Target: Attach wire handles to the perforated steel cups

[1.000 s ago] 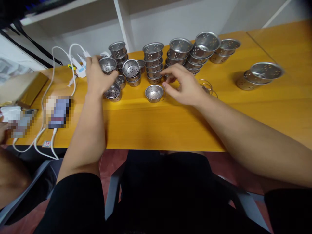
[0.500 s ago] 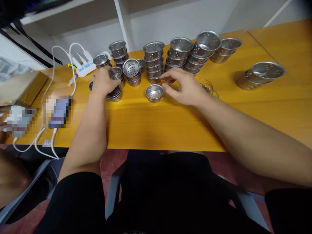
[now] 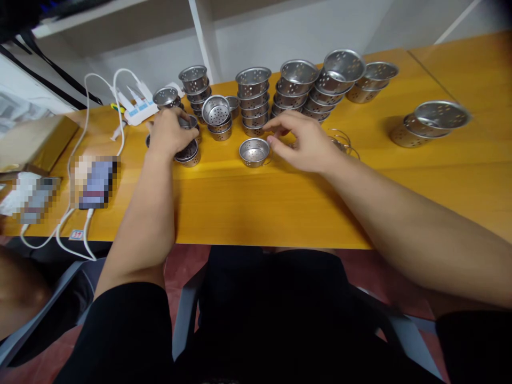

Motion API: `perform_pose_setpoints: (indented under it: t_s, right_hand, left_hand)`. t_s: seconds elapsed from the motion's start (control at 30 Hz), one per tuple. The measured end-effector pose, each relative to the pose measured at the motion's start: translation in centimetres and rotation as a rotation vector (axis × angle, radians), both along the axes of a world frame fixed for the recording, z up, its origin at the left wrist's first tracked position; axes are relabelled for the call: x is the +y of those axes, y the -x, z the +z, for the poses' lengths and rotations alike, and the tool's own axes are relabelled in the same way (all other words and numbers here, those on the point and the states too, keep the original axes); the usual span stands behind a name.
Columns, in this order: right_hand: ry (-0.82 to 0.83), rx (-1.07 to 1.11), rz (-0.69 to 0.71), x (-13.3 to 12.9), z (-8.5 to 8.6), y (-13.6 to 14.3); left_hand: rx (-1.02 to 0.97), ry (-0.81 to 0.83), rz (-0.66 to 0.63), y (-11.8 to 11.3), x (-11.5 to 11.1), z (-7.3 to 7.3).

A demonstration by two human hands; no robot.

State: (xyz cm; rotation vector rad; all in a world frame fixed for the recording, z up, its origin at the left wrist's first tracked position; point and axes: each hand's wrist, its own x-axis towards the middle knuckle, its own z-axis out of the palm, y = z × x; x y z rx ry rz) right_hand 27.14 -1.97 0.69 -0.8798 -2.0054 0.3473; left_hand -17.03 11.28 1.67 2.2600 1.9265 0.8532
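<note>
My left hand (image 3: 170, 130) is among the small perforated metal cups at the left, thumb and fingers curled round one perforated metal cup (image 3: 191, 124). Much of that cup lies hidden behind the hand. Just below its thumb stands another stacked cup (image 3: 189, 154). My right hand (image 3: 300, 140) hovers with thumb and index finger apart, nothing visible between them. Its fingertips are close to a single shallow metal cup (image 3: 254, 152) standing upright on the table, with a thin wire ring at its right side. Several wire rings (image 3: 343, 143) lie partly behind my right wrist.
Tall stacks of perforated cups (image 3: 253, 98) line the back of the wooden table (image 3: 272, 208). Two nested cups (image 3: 430, 124) stand far right. On the left are a power strip (image 3: 141, 111), white cables, a phone (image 3: 97, 182) and a cardboard box (image 3: 38, 141). Another person's arm (image 3: 20, 290) shows lower left.
The cup at my left hand has shifted slightly left and its inside shows less. My right hand stays almost still. The other person's hand at the far left has left the table.
</note>
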Motion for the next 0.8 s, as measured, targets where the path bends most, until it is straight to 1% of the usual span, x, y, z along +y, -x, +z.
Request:
perform_pose_setpoints:
  t_s: [0.03,0.07,0.13,0.17,0.23,0.27,0.3,0.33,0.37,0.43,0.5,0.53,0.57,0.6,0.63,0.67,0.73,0.8]
  right_hand:
    - [0.001,0.0,-0.001,0.0,0.0,0.0]
    - [0.001,0.001,0.0,0.0,0.0,0.0]
    - [-0.001,0.002,0.003,0.0,0.0,-0.1]
    - [0.0,0.002,0.004,0.0,0.0,-0.1]
    - [0.004,0.002,0.006,0.0,0.0,-0.2]
    - [0.007,0.001,0.008,0.0,0.1,-0.2]
    - [0.01,-0.001,0.013,-0.1,0.2,-0.2]
    - [0.014,-0.004,0.016,-0.2,0.3,-0.2]
    - [0.017,-0.008,0.019,-0.3,0.4,-0.2]
    - [0.031,-0.02,0.019,-0.5,0.6,-0.2]
    - [0.056,-0.04,0.011,-0.7,0.9,-0.1]
    - [0.069,-0.053,0.006,-0.8,1.1,-0.1]
    - [0.078,-0.067,-0.001,-0.9,1.2,-0.1]
    - [0.082,-0.082,-0.01,-1.0,1.4,-0.1]
    - [0.083,-0.098,-0.023,-1.0,1.6,-0.2]
    - [0.085,-0.116,-0.037,-1.0,1.8,-0.3]
    - [0.108,-0.175,-0.053,-0.9,2.1,-0.8]
    - [0.146,-0.282,-0.033,-0.6,2.3,-1.3]
  left_hand:
    - [0.027,0.02,0.011,0.2,0.1,0.0]
    - [0.036,0.019,-0.037,0.5,0.4,-0.2]
    - [0.002,-0.033,-0.17,1.4,1.1,-0.8]
    - [-0.028,-0.06,-0.203,1.8,1.4,-1.2]
    - [-0.069,-0.091,-0.202,2.1,1.6,-1.7]
    - [-0.075,-0.1,-0.187,1.8,1.2,-1.6]
    - [-0.077,-0.111,-0.169,1.1,0.6,-1.2]
    - [-0.074,-0.127,-0.151,0.2,-0.4,-0.5]
    - [-0.077,-0.152,-0.122,-1.1,-1.6,0.5]
    - [-0.101,-0.169,-0.033,-4.0,-4.5,3.1]
    - [-0.066,-0.143,0.09,-7.0,-7.4,5.8]
    - [-0.051,-0.167,0.12,-8.3,-8.6,6.9]
    - [-0.057,-0.22,0.08,-9.4,-9.6,7.7]
    - [-0.086,-0.29,0.013,-10.4,-10.4,8.2]
    - [-0.101,-0.306,-0.078,-11.3,-11.1,8.3]
    - [-0.11,-0.28,-0.176,-12.0,-11.6,8.2]
    - [-0.095,-0.11,-0.351,-13.4,-12.5,7.4]
    - [-0.055,0.046,-0.456,-14.7,-13.1,6.1]
